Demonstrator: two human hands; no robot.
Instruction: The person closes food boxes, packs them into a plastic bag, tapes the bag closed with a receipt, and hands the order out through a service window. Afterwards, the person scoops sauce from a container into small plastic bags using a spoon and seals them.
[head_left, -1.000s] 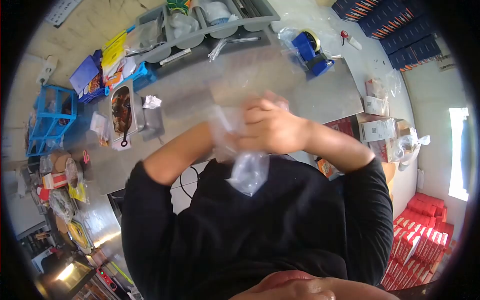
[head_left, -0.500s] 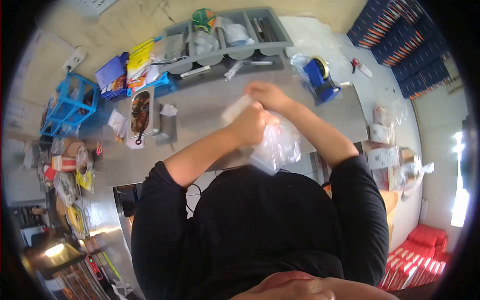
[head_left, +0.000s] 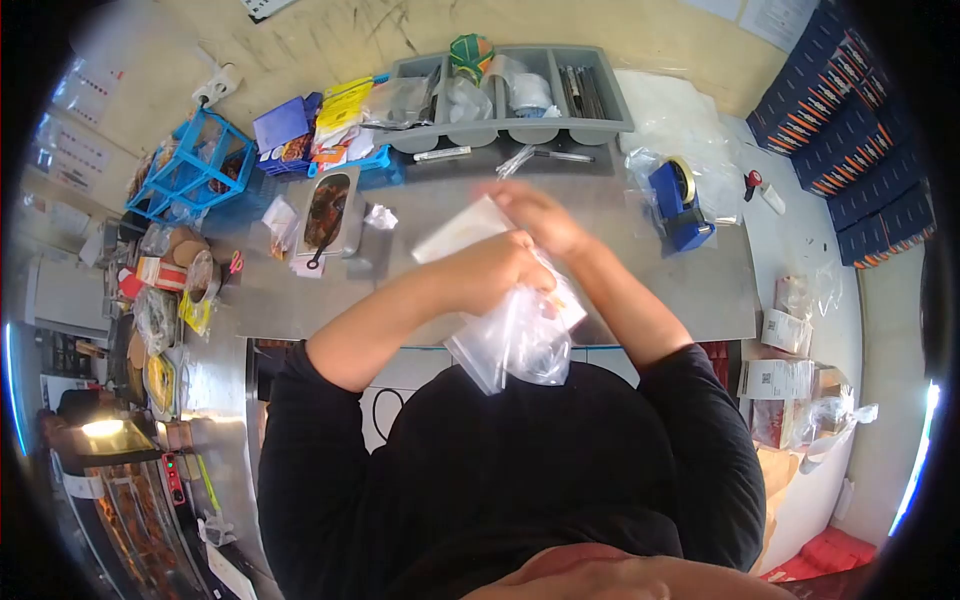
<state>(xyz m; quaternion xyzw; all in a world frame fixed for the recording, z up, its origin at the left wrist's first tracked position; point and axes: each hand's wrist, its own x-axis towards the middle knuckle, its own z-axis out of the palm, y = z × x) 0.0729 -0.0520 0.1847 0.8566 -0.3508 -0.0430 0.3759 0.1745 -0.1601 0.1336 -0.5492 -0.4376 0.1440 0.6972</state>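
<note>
More of the white packet (head_left: 458, 234) now shows, giving access; I read the left hand (head_left: 515, 270) fingers grasping a clear plastic bag (head_left: 515, 345) near the tabletop's (head_left: 710, 305) near edge (right hand (head_left: 542, 218): blurred, cannot tell).

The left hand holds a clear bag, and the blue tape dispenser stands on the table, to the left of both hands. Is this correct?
Not quite: the head view shows the blue tape dispenser to the right of the left hand and the right hand. It stands on the table, and the left hand holds a clear bag.

Left grip (head_left: 508, 270) holds clear plastic bag (head_left: 505, 338); blurred right grip (head_left: 540, 217) at white packet (head_left: 452, 231).
</note>
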